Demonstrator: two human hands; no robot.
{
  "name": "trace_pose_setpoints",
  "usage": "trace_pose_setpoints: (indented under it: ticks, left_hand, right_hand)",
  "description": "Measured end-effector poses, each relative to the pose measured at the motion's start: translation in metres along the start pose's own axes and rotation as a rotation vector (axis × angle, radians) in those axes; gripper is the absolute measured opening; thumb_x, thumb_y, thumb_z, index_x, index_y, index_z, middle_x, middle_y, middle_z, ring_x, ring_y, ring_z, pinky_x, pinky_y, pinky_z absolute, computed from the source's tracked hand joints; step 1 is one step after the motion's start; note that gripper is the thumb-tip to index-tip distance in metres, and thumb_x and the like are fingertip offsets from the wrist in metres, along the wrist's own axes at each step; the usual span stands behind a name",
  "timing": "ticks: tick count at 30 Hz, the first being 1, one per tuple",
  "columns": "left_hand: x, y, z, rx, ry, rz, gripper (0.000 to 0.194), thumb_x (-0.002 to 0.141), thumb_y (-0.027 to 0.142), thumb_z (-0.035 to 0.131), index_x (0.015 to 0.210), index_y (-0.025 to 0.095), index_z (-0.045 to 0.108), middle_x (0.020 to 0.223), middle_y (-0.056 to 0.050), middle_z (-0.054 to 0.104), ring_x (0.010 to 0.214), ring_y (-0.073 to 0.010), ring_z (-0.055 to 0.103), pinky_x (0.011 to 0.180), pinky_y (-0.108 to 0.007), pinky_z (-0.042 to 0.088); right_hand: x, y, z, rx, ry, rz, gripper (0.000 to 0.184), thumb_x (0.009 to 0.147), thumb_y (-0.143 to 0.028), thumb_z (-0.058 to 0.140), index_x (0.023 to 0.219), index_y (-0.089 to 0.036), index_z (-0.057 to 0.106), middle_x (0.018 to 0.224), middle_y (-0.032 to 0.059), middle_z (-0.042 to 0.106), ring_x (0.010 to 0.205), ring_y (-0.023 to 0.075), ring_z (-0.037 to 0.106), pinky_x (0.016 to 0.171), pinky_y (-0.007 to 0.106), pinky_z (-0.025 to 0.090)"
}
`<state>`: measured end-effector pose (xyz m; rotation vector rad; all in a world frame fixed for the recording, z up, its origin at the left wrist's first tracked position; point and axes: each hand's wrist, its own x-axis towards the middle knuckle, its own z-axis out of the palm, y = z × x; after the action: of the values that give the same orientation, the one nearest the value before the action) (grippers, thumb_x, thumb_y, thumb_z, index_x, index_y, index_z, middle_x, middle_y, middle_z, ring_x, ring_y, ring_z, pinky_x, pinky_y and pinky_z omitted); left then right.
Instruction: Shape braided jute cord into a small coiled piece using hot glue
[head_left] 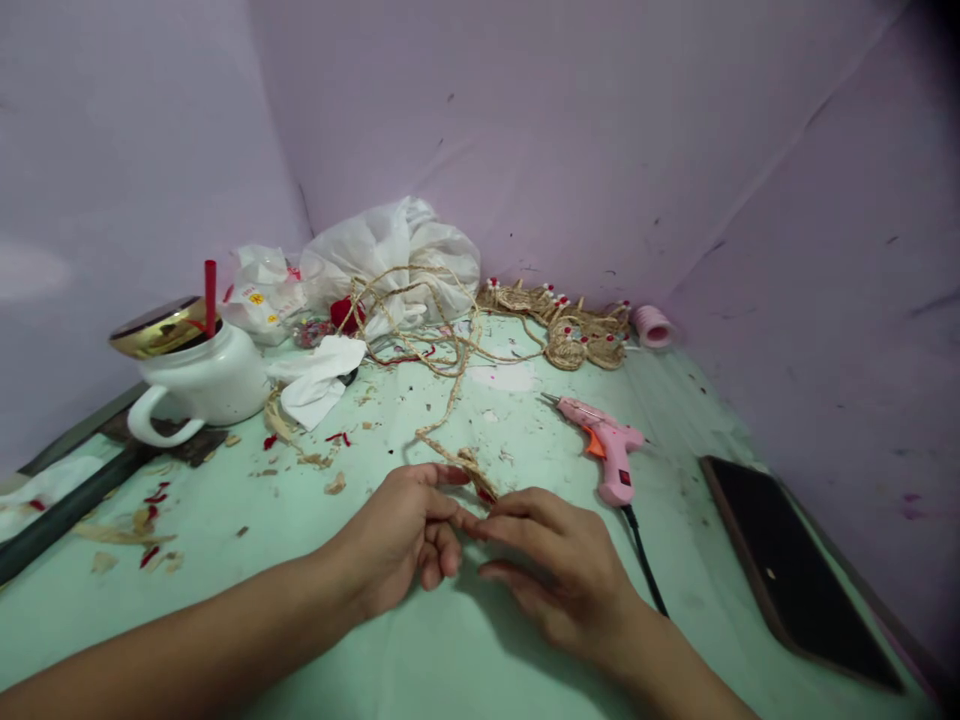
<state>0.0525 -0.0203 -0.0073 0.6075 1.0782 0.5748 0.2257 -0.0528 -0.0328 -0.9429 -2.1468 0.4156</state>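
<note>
Near the front middle of the table, my left hand (412, 530) pinches a small piece of straw braid (474, 472) with a bit of red on it. My right hand (551, 555) is up against the same piece, fingers bent and fingertips meeting those of my left hand; whether it grips the braid is hidden. From the piece a long braided straw cord (450, 400) runs back in loose loops. To the right of my right hand lies a pink glue gun (616, 450), its nozzle pointing to the back left.
Woven straw pieces with red and white beads (577, 335) lie by the back wall, beside a pink spool (652, 327). A white plastic bag (405, 250), white mug (214, 375) and hammer (105, 490) are leftward. A dark phone (787, 560) lies right. Scraps litter the green table (300, 640).
</note>
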Motion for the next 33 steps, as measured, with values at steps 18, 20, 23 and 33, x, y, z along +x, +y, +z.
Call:
trace_pose_setpoints:
  ticks: [18,20,23,33]
  left_hand:
    - [0.013,0.000,-0.003,0.296,0.121,0.186,0.025,0.066,0.014,0.055,0.091,0.012,0.053,0.048,0.004,0.056,0.028,-0.0062,0.040,0.026,-0.014,0.027]
    - [0.019,-0.001,-0.001,0.427,0.071,0.194,0.020,0.070,0.016,0.054,0.089,0.011,0.058,0.037,0.006,0.049,0.025,-0.0062,0.036,0.027,-0.014,0.026]
    - [0.024,-0.002,0.004,0.524,0.062,0.192,0.011,0.072,0.017,0.055,0.077,0.012,0.063,0.031,0.007,0.042,0.023,-0.0053,0.031,0.027,-0.015,0.023]
    - [0.014,0.001,0.006,0.382,0.010,0.310,0.010,0.067,0.010,0.057,0.064,0.012,0.066,0.039,0.006,0.045,0.037,-0.0052,0.036,0.038,-0.016,0.028]
  right_hand:
    - [0.001,0.018,-0.016,-0.050,0.561,0.506,0.039,0.089,-0.030,0.040,0.051,-0.022,0.036,0.048,-0.0035,0.036,0.046,0.0114,0.036,0.046,0.027,0.028]
    - [0.003,0.020,-0.014,-0.049,0.515,0.530,0.031,0.084,-0.031,0.050,0.055,-0.021,0.044,0.051,-0.0034,0.041,0.047,0.0116,0.040,0.047,0.026,0.032]
    - [0.011,0.022,-0.007,0.046,0.423,0.560,0.013,0.076,-0.029,0.059,0.087,-0.021,0.058,0.081,0.0024,0.060,0.063,0.0146,0.054,0.059,0.028,0.044]
    - [0.023,0.023,-0.002,0.571,0.309,0.723,0.031,0.073,-0.045,0.062,0.090,-0.019,0.063,0.080,0.0053,0.065,0.063,0.0149,0.058,0.057,0.027,0.049]
